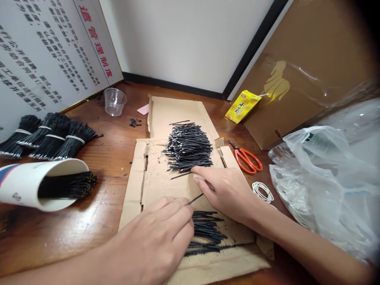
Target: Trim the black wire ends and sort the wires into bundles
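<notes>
The left hand point(166, 233) pinches one slim black wire point(196, 198), seemingly to steady it over flattened cardboard point(157, 186). The wire slants toward the right hand point(228, 192), whose thumb and forefinger bend beside the upper wire pile point(190, 144); I cannot tell whether they grip anything. The lower wire pile point(209, 233) lies apart, presumably to avoid mixing.

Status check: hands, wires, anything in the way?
One wire between left hand and right hand. Two wire piles on cardboard. Nothing seen blocking; scissors lie off right.
</notes>
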Motion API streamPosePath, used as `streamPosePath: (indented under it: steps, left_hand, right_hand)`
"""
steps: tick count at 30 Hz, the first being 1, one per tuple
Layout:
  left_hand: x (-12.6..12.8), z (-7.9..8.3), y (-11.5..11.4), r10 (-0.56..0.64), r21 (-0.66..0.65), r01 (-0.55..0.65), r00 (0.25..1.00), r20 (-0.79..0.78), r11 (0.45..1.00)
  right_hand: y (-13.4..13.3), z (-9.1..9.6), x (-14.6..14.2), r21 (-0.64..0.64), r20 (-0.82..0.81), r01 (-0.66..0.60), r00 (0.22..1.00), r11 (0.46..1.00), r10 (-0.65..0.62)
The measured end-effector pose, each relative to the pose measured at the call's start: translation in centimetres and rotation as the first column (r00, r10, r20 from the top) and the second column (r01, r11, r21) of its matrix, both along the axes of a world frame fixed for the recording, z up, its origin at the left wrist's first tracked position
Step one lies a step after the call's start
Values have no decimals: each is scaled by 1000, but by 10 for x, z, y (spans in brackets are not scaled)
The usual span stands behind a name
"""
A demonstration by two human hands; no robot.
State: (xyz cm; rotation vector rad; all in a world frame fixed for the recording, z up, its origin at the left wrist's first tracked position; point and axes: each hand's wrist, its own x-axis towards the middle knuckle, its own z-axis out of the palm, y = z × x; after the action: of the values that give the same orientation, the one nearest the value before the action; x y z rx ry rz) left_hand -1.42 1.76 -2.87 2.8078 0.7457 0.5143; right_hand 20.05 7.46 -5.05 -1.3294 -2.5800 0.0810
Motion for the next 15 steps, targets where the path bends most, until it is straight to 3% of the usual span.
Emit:
streamPosePath:
  steps: [8, 15]
  left_hand:
    - [0, 3, 0, -3, -4, 3, 1000, -19, 1000]
    - [-1, 0, 1, -7, -3, 7, 1000, -12, 1000]
  right_hand:
    - [-2, 0, 1, 38, 70, -31, 997, 999, 28]
    - [0, 7, -7, -94, 122, 57, 992, 994, -45]
